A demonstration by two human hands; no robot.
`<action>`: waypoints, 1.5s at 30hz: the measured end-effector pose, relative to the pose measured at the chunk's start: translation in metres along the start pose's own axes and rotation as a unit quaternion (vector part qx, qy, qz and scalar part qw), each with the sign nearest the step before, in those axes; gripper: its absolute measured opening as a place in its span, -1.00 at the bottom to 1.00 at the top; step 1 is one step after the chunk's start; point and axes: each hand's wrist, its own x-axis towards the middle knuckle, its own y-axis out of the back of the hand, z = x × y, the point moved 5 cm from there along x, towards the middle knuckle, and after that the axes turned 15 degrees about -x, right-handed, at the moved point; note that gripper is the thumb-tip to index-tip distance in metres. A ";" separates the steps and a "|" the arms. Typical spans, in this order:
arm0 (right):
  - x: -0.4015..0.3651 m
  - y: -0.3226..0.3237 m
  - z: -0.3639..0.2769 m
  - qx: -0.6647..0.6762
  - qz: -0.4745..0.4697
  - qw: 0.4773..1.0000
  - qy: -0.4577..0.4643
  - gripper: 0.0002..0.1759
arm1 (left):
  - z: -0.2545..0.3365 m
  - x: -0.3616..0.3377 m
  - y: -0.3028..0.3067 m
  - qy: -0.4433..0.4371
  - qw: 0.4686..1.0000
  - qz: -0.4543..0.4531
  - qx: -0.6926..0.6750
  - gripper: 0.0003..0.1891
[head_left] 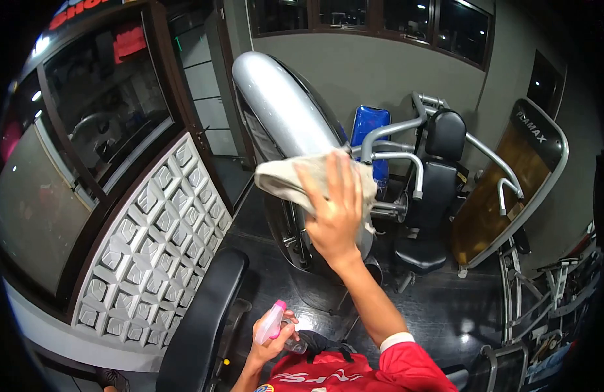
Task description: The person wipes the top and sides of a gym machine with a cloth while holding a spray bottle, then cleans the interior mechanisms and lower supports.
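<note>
My right hand (pixel 335 219) presses a light grey-beige cloth (pixel 285 175) against the lower part of a tall silver machine cover (pixel 282 98). Its fingers are spread over the cloth, and part of the cloth hangs out to the left. Low in the view, my left hand (pixel 266 346) is wrapped round a clear spray bottle (pixel 270 323) with a pink top. The bottle is tilted, close to my red shirt. The cloth and my right hand hide the surface of the cover beneath them.
A black padded bench (pixel 207 313) stands at lower left, before a white patterned panel (pixel 151 242). To the right are a machine with a black seat (pixel 421 253) and grey handles, a blue pad (pixel 370 124) and a brown panel (pixel 504 196). Metal racks stand at far right.
</note>
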 end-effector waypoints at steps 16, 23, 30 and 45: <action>-0.236 -0.038 0.067 -0.070 -0.314 0.944 0.072 -0.49 | -0.006 -0.010 0.019 0.007 0.998 0.055 -0.025 -0.74; -0.205 -0.024 0.079 0.317 -0.312 0.836 -0.322 -0.67 | -0.003 -0.012 0.021 0.006 0.998 0.056 -0.016 -0.74; -0.162 -0.072 0.002 0.563 -0.386 0.577 -0.448 -0.48 | -0.004 -0.021 0.021 0.010 0.997 0.076 -0.019 -0.75; -0.233 -0.105 0.047 0.826 -0.058 0.155 -0.539 -0.53 | -0.006 -0.024 0.019 -0.019 0.993 0.107 -0.034 -0.73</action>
